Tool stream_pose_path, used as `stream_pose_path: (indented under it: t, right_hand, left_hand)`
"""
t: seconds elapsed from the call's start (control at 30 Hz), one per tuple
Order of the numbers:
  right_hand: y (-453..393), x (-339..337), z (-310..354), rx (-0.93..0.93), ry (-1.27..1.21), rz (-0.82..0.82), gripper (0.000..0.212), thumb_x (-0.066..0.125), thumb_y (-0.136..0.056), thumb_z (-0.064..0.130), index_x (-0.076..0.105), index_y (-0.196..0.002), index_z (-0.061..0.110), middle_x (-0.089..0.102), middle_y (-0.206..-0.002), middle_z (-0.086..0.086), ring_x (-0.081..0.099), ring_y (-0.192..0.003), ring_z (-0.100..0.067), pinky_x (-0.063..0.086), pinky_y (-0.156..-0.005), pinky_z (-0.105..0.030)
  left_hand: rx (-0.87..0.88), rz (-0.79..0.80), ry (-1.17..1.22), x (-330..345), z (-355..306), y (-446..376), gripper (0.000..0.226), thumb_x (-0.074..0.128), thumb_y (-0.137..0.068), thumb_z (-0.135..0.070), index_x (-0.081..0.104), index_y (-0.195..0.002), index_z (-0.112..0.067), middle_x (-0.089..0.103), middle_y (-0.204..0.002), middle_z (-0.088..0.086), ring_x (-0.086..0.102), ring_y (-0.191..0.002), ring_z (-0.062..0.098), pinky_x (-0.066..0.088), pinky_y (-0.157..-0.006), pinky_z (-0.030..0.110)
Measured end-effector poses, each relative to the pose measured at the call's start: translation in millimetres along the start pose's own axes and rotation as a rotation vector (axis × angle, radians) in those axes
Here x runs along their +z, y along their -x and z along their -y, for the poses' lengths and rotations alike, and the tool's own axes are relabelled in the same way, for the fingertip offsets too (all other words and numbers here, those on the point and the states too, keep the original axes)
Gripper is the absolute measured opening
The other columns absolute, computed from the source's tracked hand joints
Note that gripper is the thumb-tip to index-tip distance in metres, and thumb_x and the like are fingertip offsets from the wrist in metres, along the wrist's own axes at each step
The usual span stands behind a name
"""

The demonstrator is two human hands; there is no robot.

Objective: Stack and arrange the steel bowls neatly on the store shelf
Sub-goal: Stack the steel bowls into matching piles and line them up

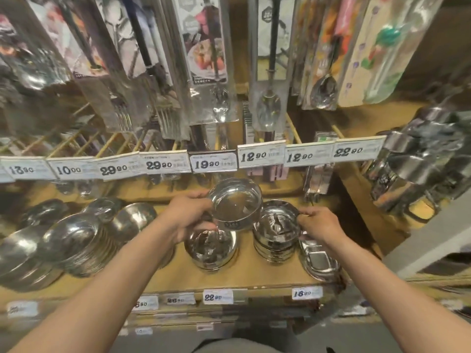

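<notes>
Head view: the left hand [187, 216] has its fingers [201, 194] curled over the far-left rim of a steel bowl [235, 203], gripping it tilted in the air, its hollow facing the camera and a dark label on its near wall. Directly below the raised bowl, a short stack of bowls [211, 248] stands on the wooden shelf [229, 278]. To the right, the right hand [322, 225] pinches the right rim of the top bowl of a second stack [276, 231], which is taller and shows ribbed edges down its side. The thumb side of the left hand is hidden behind the bowl wall. Near right of that stack lie shallow rectangular steel trays [318, 262], partly covered by the right wrist. At far left, wide polished bowls [68, 240] lean in overlapping rows, blurred by motion; they seem to be nested. Price tags [261, 155] line the rail above, with packaged cutlery [211, 59] hanging behind.
</notes>
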State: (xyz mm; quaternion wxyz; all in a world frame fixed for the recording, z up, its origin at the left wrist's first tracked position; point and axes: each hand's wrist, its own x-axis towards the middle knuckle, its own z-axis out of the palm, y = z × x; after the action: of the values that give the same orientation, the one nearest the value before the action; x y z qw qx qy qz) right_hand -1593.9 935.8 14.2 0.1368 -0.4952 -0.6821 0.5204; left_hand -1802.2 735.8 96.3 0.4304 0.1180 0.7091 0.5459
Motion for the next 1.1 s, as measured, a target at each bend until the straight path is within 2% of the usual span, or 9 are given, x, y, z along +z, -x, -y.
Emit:
stream_pose_path:
  t: [0.17, 0.33, 0.53, 0.67, 0.73, 0.8, 0.87, 0.97, 1.1]
  right_hand:
    - [-3, 6, 4, 0.009, 0.060, -0.050, 0.033, 0.063, -0.094, 0.008, 0.067, -0.127, 0.007, 0.062, -0.132, -0.010, 0.067, -0.073, -0.014, 0.063, -0.064, -0.031]
    - [-2, 7, 3, -0.026, 0.200, -0.108, 0.030, 0.064, -0.094, 0.015, 0.070, -0.122, 0.010, 0.064, -0.131, -0.009, 0.070, -0.088, -0.026, 0.060, -0.085, -0.045]
    - [-1, 7, -2, -0.011, 0.212, -0.119, 0.027, 0.064, -0.093, 0.023, 0.074, -0.116, 0.013, 0.067, -0.125, -0.006, 0.070, -0.090, -0.028, 0.058, -0.087, -0.044]
    - [2, -3, 2, -0.033, 0.238, -0.176, 0.032, 0.053, -0.098, 0.040, 0.074, -0.101, 0.016, 0.074, -0.101, -0.006, 0.065, -0.086, -0.024, 0.052, -0.068, -0.032]
    - [3, -8, 5, -0.061, 0.054, -0.156, 0.039, 0.050, -0.099, 0.043, 0.071, -0.097, 0.010, 0.072, -0.090, -0.011, 0.068, -0.083, -0.029, 0.057, -0.062, -0.034]
    - [7, -11, 12, -0.044, -0.147, -0.047, 0.040, 0.050, -0.099, 0.046, 0.070, -0.098, 0.012, 0.071, -0.091, -0.011, 0.069, -0.085, -0.023, 0.056, -0.053, -0.023]
    - [9, -12, 14, -0.081, -0.170, 0.038, 0.032, 0.057, -0.096, 0.043, 0.073, -0.092, 0.016, 0.070, -0.091, -0.014, 0.068, -0.085, -0.019, 0.058, -0.057, -0.021]
    - [10, -12, 13, -0.146, -0.082, 0.022, 0.010, 0.066, -0.090, 0.025, 0.075, -0.089, 0.022, 0.073, -0.089, 0.001, 0.069, -0.081, -0.014, 0.058, -0.059, -0.020]
    - [12, -13, 6, -0.113, -0.057, 0.004, 0.013, 0.067, -0.088, 0.013, 0.075, -0.096, 0.018, 0.074, -0.090, 0.000, 0.068, -0.072, -0.011, 0.062, -0.065, -0.027]
  left_hand:
    - [0.020, -0.004, -0.009, 3, 1, 1, 0.040, 0.064, -0.089, 0.009, 0.064, -0.126, -0.004, 0.072, -0.112, 0.020, 0.074, -0.070, 0.025, 0.060, -0.048, 0.025]
    - [0.046, -0.002, 0.006, 14, 2, 1, 0.032, 0.066, -0.087, 0.009, 0.070, -0.116, -0.004, 0.079, -0.087, 0.013, 0.073, -0.063, 0.023, 0.058, -0.047, 0.025]
    - [0.054, 0.007, -0.084, 39, 11, -10, 0.026, 0.066, -0.090, 0.004, 0.070, -0.113, -0.007, 0.075, -0.104, 0.015, 0.075, -0.071, 0.024, 0.058, -0.047, 0.024]
    - [0.053, 0.034, -0.151, 60, 17, -17, 0.022, 0.065, -0.091, 0.003, 0.069, -0.109, -0.009, 0.074, -0.101, 0.015, 0.075, -0.065, 0.022, 0.056, -0.045, 0.022]
    - [0.040, 0.040, -0.137, 71, 19, -21, 0.024, 0.064, -0.091, 0.005, 0.067, -0.107, -0.013, 0.074, -0.100, 0.013, 0.074, -0.061, 0.021, 0.056, -0.045, 0.023]
    - [0.026, 0.045, -0.147, 80, 21, -24, 0.028, 0.064, -0.091, 0.004, 0.066, -0.111, -0.015, 0.074, -0.102, 0.013, 0.074, -0.060, 0.021, 0.057, -0.046, 0.025]
    - [0.018, 0.049, -0.173, 86, 22, -28, 0.029, 0.064, -0.092, 0.003, 0.064, -0.112, -0.017, 0.073, -0.103, 0.012, 0.073, -0.060, 0.019, 0.058, -0.048, 0.025]
    - [0.017, 0.042, -0.213, 92, 24, -32, 0.030, 0.063, -0.093, 0.001, 0.063, -0.118, -0.015, 0.072, -0.108, 0.013, 0.075, -0.074, 0.023, 0.061, -0.056, 0.028]
    - [0.043, 0.012, -0.284, 96, 32, -34, 0.020, 0.061, -0.096, -0.002, 0.064, -0.114, -0.010, 0.071, -0.107, 0.012, 0.074, -0.077, 0.022, 0.064, -0.075, 0.038]
